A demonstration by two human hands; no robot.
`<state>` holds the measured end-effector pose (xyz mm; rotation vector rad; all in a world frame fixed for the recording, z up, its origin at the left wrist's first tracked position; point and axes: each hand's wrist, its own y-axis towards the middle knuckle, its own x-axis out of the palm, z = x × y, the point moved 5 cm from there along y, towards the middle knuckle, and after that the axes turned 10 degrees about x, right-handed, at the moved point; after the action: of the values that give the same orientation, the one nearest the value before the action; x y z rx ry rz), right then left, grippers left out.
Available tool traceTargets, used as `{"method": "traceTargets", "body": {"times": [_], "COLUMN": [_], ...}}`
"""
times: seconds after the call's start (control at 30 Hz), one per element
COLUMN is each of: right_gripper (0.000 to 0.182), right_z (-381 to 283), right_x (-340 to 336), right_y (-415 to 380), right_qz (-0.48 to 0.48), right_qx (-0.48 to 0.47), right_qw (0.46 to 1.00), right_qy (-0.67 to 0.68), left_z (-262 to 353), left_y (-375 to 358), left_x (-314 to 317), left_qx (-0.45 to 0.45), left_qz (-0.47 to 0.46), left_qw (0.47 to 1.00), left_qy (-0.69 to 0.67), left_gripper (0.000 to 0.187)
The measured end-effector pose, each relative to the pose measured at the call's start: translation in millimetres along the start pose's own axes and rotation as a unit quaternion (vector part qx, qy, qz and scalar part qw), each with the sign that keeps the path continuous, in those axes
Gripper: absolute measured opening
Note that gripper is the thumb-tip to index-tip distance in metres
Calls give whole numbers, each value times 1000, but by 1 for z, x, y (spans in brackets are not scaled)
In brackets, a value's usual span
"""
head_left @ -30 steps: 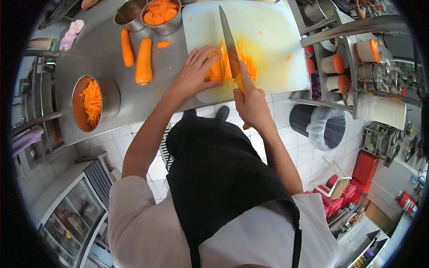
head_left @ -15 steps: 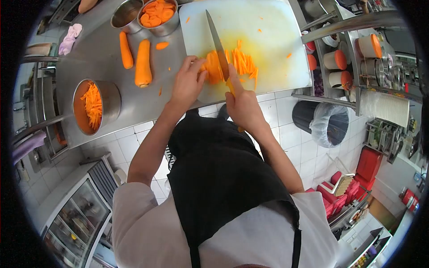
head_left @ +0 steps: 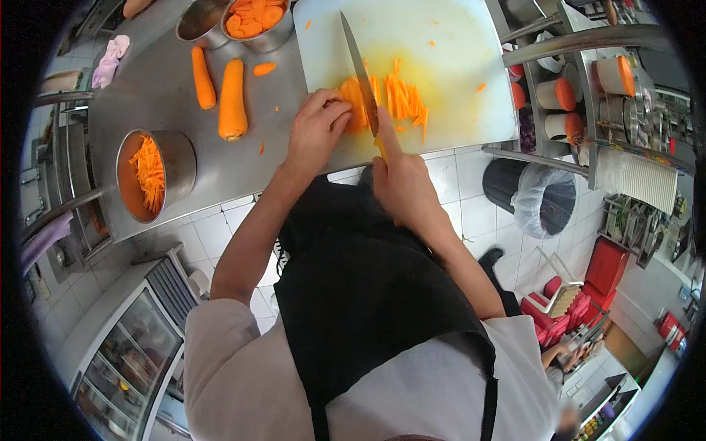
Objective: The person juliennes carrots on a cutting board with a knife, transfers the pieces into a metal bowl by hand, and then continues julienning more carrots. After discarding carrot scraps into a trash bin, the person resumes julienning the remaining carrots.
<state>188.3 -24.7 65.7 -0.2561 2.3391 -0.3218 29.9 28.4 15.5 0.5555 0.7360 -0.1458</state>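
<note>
My right hand is wrapped round the yellow handle of a knife, its index finger stretched along the blade's base. The blade points away from me, across carrot pieces on a white cutting board. Left of the blade, my left hand has curled fingers pressed on a stack of carrot slices. Cut carrot strips lie to the right of the knife. Two peeled carrots, one thick and one thinner, rest on the steel table at left.
A steel pot of carrot strips lies near the table's left front. Behind stand a bowl of carrot slices and another metal bowl. A lined bin stands at right below a shelf rail. Another person appears at lower right.
My left fingers have shifted right and curled in tighter against the carrot slices. The knife remains among the pieces. Another person has come into view at the lower right.
</note>
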Motion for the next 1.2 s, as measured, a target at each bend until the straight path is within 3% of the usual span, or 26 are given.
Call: {"method": "traceTargets", "body": {"times": [0.13,0.37,0.43,0.57,0.67,0.97,1.07,1.2], "right_gripper": [79,77,78,80,78,79,80,80], "right_z": [18,-8,-7,8,22,-8,-6,-2], "right_x": [25,-12,-12,16,26,-10,-7,3], "right_y": [7,7,-1,2,19,-4,-7,-7], "right_qz": [61,-82,-28,-14,36,-14,-5,-21], "right_qx": [-41,91,26,57,-4,14,-11,30], "right_qw": [997,992,999,998,999,1000,1000,999], "right_qy": [23,6,12,12,29,-2,8,20], "left_z": [1,5,6,6,5,6,9,10], "left_y": [1,-1,-1,1,4,-4,-4,-3], "left_x": [1,0,1,-1,-1,3,2,1], "left_qx": [12,11,11,11,19,23,26,33], "left_qz": [12,27,36,46,42,54,60,61], "left_qw": [1000,999,999,999,999,998,998,997], "left_qy": [4,14,11,18,29,18,20,27], "left_gripper": [17,17,16,14,14,17,17,17]}}
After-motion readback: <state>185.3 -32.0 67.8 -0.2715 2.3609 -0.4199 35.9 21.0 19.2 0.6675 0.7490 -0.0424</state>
